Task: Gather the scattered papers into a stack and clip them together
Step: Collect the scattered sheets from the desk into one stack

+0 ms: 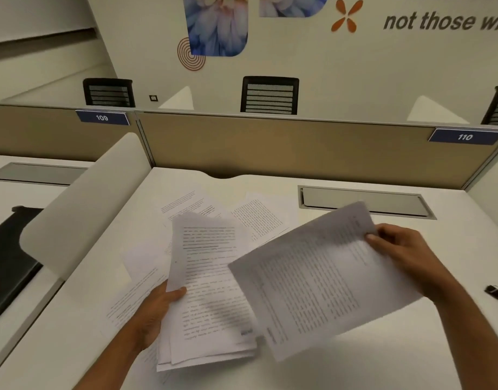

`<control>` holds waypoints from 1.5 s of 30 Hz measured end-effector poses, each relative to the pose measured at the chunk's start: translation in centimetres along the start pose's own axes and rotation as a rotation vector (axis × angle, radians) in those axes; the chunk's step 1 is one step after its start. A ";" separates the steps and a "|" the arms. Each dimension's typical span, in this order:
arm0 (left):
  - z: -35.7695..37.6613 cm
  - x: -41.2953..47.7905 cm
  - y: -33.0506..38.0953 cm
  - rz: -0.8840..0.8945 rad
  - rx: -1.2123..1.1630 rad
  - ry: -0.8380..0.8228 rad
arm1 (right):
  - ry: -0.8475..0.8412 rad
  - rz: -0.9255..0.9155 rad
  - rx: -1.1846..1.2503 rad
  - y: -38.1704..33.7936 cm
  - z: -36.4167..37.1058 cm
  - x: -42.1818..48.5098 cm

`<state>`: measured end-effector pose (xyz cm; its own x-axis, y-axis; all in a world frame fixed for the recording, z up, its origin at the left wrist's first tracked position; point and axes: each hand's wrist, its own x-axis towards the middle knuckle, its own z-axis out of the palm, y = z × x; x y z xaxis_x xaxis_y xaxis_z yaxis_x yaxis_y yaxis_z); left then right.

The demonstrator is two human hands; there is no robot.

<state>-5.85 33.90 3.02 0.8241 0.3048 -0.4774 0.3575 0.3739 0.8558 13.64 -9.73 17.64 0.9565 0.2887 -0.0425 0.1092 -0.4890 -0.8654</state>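
My left hand [157,308] grips a loose stack of printed papers [211,291] by its left edge, thumb on top, held above the white desk [411,356]. A single printed sheet [321,280] is pinched at its upper right corner by my right hand [402,251]; it is tilted and overlaps the stack's right side. More printed sheets lie scattered flat on the desk: one behind the stack [259,218], one at the back left [183,202], one under my left forearm [129,302]. A black binder clip [495,292] lies on the desk at the far right.
A tan partition [298,147] closes the back of the desk, with a grey cable hatch [363,201] in front of it. A curved white divider [81,204] stands to the left; beyond it a black item [8,257] lies on the neighbouring desk. Black chairs stand behind the partition.
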 end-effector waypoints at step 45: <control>1.8 -2.3 -2.4 -0.047 -0.145 0.122 | -0.401 0.447 0.403 2.8 26.0 -0.5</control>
<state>-7.82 30.71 2.38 0.7456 0.3845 -0.5442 0.3198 0.5101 0.7985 6.47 10.15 2.28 0.7052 0.4495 -0.5482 -0.4515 -0.3115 -0.8362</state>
